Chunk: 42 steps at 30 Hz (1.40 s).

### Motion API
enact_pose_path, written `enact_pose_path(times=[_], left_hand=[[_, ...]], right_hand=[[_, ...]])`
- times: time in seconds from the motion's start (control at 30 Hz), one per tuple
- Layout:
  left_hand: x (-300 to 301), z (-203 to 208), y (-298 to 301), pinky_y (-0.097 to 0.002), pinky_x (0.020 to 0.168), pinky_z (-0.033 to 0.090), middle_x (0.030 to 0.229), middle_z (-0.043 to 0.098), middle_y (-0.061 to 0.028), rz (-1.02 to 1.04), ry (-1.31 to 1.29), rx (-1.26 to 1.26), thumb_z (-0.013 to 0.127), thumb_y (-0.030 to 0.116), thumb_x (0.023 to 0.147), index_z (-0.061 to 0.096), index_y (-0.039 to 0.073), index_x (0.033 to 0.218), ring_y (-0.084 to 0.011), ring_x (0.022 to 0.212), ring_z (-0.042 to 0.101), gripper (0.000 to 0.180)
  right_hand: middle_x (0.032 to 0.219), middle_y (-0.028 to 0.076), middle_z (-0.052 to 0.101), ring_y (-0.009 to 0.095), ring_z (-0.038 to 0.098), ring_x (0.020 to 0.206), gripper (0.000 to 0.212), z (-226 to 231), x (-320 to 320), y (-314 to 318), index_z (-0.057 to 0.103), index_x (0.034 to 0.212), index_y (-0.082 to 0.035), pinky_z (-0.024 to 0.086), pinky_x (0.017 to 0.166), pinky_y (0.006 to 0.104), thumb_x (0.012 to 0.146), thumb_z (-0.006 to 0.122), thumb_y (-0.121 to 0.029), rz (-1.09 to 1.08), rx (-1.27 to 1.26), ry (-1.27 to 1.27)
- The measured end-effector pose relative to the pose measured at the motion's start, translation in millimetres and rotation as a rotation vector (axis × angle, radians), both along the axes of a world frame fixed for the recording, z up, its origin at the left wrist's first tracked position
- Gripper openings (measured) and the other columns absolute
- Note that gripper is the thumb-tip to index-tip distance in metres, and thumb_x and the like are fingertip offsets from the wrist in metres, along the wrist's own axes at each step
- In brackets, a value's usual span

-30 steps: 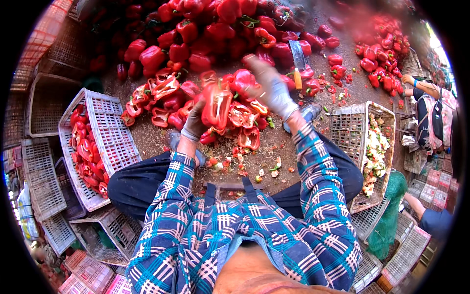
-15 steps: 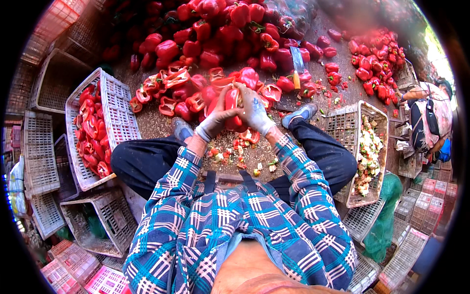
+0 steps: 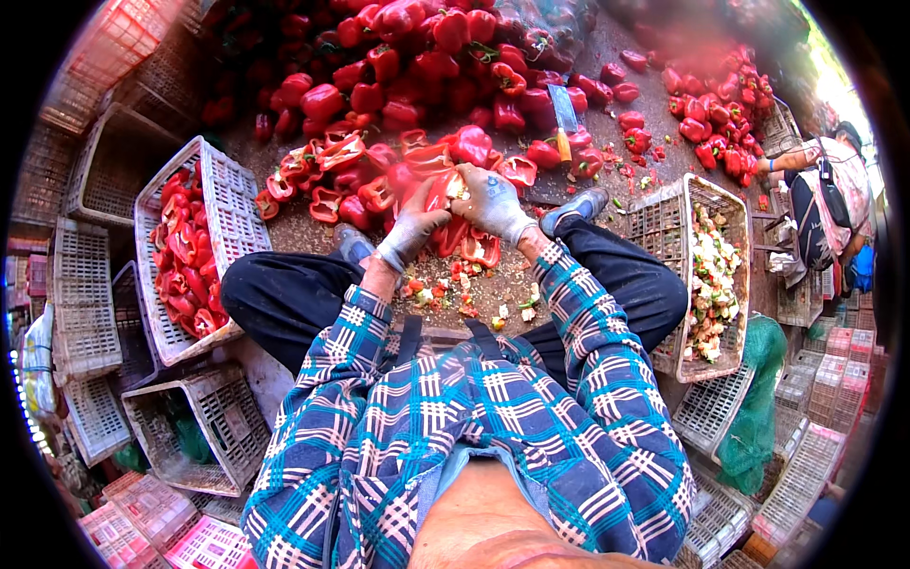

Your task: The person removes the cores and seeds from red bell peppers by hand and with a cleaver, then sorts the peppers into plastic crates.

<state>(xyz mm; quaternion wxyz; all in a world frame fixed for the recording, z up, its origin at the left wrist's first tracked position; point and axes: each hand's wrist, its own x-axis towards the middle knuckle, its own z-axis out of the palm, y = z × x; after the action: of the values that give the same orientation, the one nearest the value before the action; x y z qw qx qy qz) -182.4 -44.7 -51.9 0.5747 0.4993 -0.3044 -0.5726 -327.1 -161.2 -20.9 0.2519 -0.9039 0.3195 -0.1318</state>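
Between my gloved hands is a red bell pepper (image 3: 438, 192), opened so that its pale core (image 3: 456, 186) shows. My left hand (image 3: 414, 230) is closed round its left side. With fingers bent at the core, my right hand (image 3: 490, 201) grips the other side. Just beyond lie several halved peppers (image 3: 339, 152) in a loose heap, backed by a big pile of whole red peppers (image 3: 408, 57). Scraps and seeds (image 3: 464, 296) litter the ground between my legs. A knife (image 3: 564, 121) with a yellow handle rests at the pile's right edge.
A white crate (image 3: 237, 204) of red pepper pieces stands at my left, and another crate (image 3: 671, 251) with pale cores (image 3: 713, 284) at my right. Crates (image 3: 204, 427) surround me. Another person (image 3: 834, 190) works at a second pepper pile (image 3: 722, 114), far right.
The pepper in my hands has come apart, baring its pale inside. My right hand has shifted slightly right, away from the left. The view has moved a little.
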Motion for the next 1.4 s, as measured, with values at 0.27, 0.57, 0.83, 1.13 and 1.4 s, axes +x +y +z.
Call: enact_pose_path(times=[0.27,0.57,0.83,1.13,1.4], left_hand=[[-0.4,-17.1,-7.4,-0.0207,0.066,0.047,0.093,0.059,0.0018,0.034,0.043,0.076,0.064,0.002,0.081,0.051,0.004,0.137,-0.0059,0.073,0.056,0.058],[13.7,-41.9,-23.2,-0.0226,0.070,0.049,0.098,0.065,-0.0019,0.054,-0.132,0.118,0.063,0.003,0.081,0.048,0.002,0.143,-0.0085,0.077,0.060,0.064],[125.2,51.0,19.1,-0.0311,0.094,0.050,0.116,0.065,-0.0058,0.374,-0.151,-0.100,0.070,0.021,0.086,0.055,0.003,0.133,-0.0163,0.103,0.063,0.053],[357.2,100.1,213.2,-0.0479,0.099,0.048,0.135,0.055,-0.0318,1.125,-1.719,0.607,0.071,0.044,0.086,0.044,0.004,0.145,-0.0465,0.119,0.057,0.076],[391.9,-74.4,345.4,-0.0581,0.106,0.041,0.153,0.024,-0.0395,0.607,-1.522,1.232,0.041,0.052,0.100,0.013,0.033,0.161,-0.0564,0.135,0.040,0.070]], right_hand=[[0.101,0.020,0.071,0.039,0.068,0.099,0.044,-30.5,1.8,-2.8,0.061,0.115,-0.006,0.052,0.085,0.0467,0.084,0.071,-0.035,-0.194,0.177,-0.057],[0.091,0.016,0.072,0.035,0.070,0.087,0.037,-48.3,-0.6,-58.7,0.064,0.110,-0.013,0.053,0.076,0.0456,0.083,0.070,-0.037,-0.321,-0.255,0.329],[0.096,0.018,0.072,0.034,0.071,0.090,0.040,11.4,-128.8,-90.1,0.065,0.118,-0.012,0.056,0.079,0.0446,0.084,0.073,-0.031,-0.527,-0.260,-0.145],[0.128,0.018,0.065,0.035,0.064,0.116,0.063,65.7,-432.8,-133.1,0.057,0.138,-0.010,0.049,0.099,0.0444,0.084,0.065,-0.042,-1.216,-0.356,0.914],[0.123,0.020,0.066,0.036,0.065,0.112,0.062,24.4,-182.0,-129.8,0.054,0.140,-0.010,0.050,0.097,0.0452,0.085,0.070,-0.034,-0.347,-0.241,0.511]])
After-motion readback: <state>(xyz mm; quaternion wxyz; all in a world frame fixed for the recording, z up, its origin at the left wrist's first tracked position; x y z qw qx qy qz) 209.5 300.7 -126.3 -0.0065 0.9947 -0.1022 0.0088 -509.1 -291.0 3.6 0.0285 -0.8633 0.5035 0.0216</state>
